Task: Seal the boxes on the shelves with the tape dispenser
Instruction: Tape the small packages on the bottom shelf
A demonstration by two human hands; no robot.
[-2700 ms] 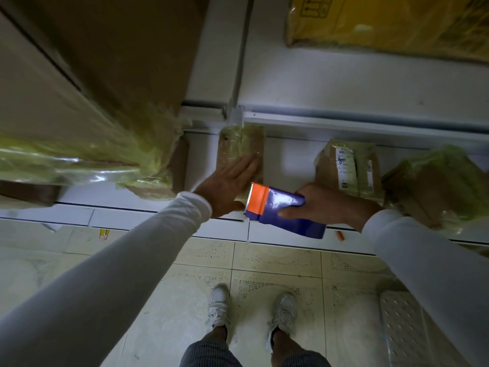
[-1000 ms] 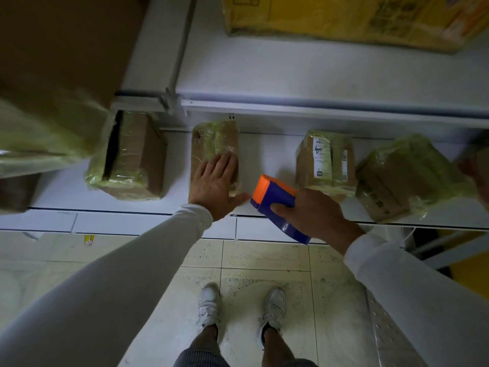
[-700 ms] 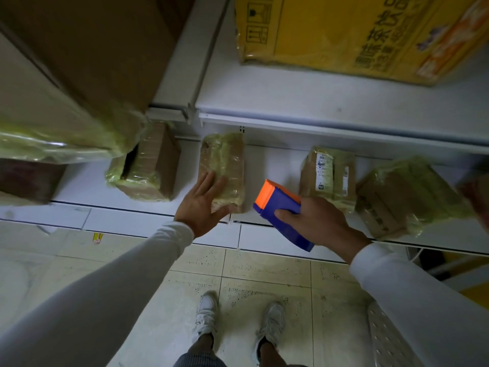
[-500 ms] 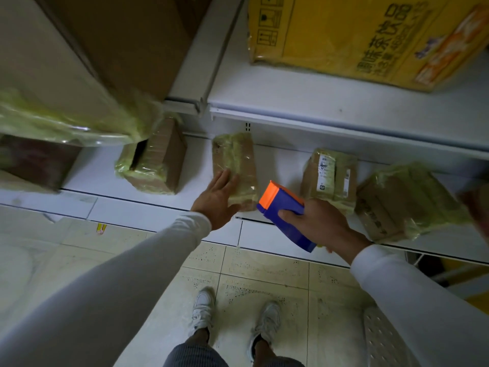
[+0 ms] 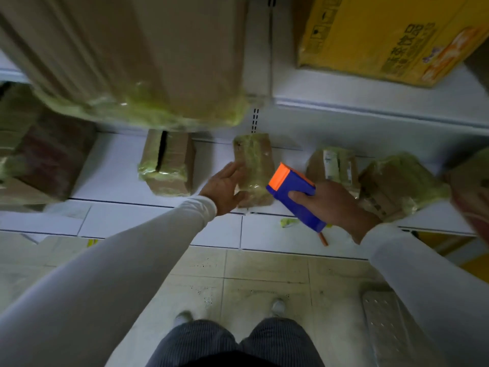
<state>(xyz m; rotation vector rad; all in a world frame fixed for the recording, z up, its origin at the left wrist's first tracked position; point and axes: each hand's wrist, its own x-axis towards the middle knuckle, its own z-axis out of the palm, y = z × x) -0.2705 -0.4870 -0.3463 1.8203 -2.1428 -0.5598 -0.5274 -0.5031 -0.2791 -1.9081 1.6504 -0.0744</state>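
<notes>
Boxes wrapped in yellowish tape sat in a row along the bottom shelf (image 5: 113,168), which ran across the middle of your view. Your left hand (image 5: 225,188) reached out with fingers relaxed and spread, thumb and fingertips against the near left side of the narrow taped box (image 5: 254,165) at about 12 o'clock from your feet. It cupped the box loosely; whether it truly gripped it could not be told.

Your right hand (image 5: 330,205) was curled round the blue tape dispenser (image 5: 293,194), whose orange end pointed toward 11 o'clock, just beside the narrow box's right edge; whether they touched could not be told.

At 10 o'clock of that box stood a brown box (image 5: 166,162) with a dark open slit along its top. At 2 o'clock lay a labelled box (image 5: 333,165), and beyond it another wrapped box (image 5: 397,181), tilted. On the upper shelf at 1 o'clock rested a yellow carton (image 5: 383,35); a large wrapped carton (image 5: 145,62) loomed at 11 o'clock.
</notes>
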